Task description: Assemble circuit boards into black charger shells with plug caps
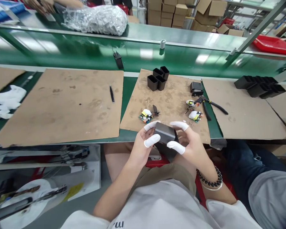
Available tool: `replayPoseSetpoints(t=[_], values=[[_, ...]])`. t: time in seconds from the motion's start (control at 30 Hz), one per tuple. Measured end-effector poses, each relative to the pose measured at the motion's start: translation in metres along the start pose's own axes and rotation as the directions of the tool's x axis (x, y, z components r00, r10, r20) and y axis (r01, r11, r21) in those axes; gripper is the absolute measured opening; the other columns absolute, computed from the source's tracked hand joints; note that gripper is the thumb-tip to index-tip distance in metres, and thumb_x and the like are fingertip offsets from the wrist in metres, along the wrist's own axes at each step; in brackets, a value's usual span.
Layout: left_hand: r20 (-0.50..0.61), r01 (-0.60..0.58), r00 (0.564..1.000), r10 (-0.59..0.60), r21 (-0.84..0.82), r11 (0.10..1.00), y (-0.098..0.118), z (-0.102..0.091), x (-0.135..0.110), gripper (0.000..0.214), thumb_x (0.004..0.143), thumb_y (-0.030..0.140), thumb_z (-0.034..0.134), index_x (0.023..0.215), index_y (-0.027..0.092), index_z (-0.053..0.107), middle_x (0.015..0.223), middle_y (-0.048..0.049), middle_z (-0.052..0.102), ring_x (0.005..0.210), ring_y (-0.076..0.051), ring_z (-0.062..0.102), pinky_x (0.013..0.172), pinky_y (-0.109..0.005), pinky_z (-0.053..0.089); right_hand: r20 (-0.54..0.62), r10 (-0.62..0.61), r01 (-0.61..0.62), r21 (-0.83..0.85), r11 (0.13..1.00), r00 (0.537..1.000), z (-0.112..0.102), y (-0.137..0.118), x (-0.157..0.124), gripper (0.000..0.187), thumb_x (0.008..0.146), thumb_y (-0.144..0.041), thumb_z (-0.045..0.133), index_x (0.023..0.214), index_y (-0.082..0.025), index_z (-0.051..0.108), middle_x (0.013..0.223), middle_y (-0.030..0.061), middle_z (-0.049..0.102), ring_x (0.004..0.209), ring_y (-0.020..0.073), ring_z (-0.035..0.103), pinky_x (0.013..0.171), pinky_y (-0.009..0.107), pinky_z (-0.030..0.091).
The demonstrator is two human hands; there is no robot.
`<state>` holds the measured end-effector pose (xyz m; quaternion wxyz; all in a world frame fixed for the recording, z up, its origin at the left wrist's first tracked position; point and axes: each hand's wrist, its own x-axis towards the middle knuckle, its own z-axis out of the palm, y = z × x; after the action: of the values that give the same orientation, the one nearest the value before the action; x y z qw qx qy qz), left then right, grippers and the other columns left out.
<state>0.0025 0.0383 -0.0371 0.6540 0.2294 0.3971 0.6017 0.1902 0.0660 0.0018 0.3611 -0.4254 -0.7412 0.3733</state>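
A black plastic adapter housing (165, 133) is held level between both hands at the table's front edge. My left hand (144, 143) grips its left end with thumb and index finger in white finger cots. My right hand (189, 141), also in white finger cots, closes round the right end. Just beyond lies a small circuit board (146, 116) with a black plug part (155, 110) beside it. To the right is another circuit board (195, 116), near black-handled pliers (208, 105) and a black housing (196, 88). Several open black housings (157, 81) stand at the back of the cardboard.
A cardboard sheet (85, 79) on the left bears a black pen-like tool (112, 93). Black housings (259, 86) stand in rows at right, near a seated co-worker (269, 187). A black plug piece (118, 60) lies on the green belt (85, 52). White gloves (8, 100) lie far left.
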Motion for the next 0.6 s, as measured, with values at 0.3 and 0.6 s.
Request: replayPoseSetpoints(t=[0.3, 0.6], values=[[-0.029, 0.271, 0.956, -0.292, -0.300, 0.915, 0.014, -0.017, -0.002, 0.040, 0.082, 0.050, 0.084, 0.104, 0.019, 0.071, 0.103, -0.0047, 0.079, 0.094, -0.016, 0.077, 0.089, -0.024, 0.067, 0.130, -0.535, 0.538, -0.401, 0.741, 0.834, 0.006, 0.002, 0.023, 0.042, 0.096, -0.030, 0.069, 0.136, -0.024, 0.058, 0.118, 0.0165, 0.072, 0.106, 0.0297, 0.071, 0.087, 0.045, 0.064], [-0.015, -0.367, 0.892, 0.451, 0.558, 0.744, 0.019, -0.039, 0.016, 0.051, 0.087, 0.056, 0.075, 0.122, 0.018, 0.073, 0.129, -0.0136, 0.075, 0.127, -0.032, 0.067, 0.115, -0.050, 0.052, 0.096, -0.267, 0.275, -0.087, 0.957, 0.959, -0.026, -0.005, 0.155, 0.034, 0.078, -0.035, 0.084, 0.105, -0.022, 0.069, 0.097, 0.0034, 0.075, 0.083, 0.0223, 0.073, 0.075, 0.035, 0.061]])
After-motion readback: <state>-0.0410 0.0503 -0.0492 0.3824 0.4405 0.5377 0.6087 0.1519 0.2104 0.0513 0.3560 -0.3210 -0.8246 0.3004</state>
